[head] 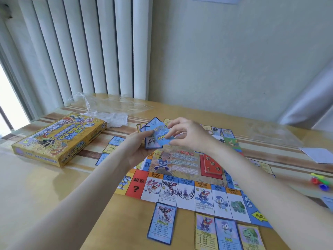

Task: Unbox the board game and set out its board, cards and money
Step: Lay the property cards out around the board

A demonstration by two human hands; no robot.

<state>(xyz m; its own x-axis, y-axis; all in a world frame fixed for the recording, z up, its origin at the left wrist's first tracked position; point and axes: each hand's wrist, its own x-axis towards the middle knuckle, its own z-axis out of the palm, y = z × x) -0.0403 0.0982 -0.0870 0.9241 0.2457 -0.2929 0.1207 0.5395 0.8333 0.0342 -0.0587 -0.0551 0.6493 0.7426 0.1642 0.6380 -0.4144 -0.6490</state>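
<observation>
Above the board (pixel 180 177), left hand (pixel 138 150) holds fanned cards (pixel 153 129); right hand (pixel 187 134) pinches one

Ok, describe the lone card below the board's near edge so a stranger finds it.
Start at the game board. Four cards lie along its near edge; three sit together at the right. The lone card lies apart to their left, blue-bordered, showing a dark winged creature.

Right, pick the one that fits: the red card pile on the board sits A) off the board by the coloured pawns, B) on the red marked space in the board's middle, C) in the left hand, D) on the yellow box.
B: the red card pile lies on the board's red central space, apart from both hands.
</observation>
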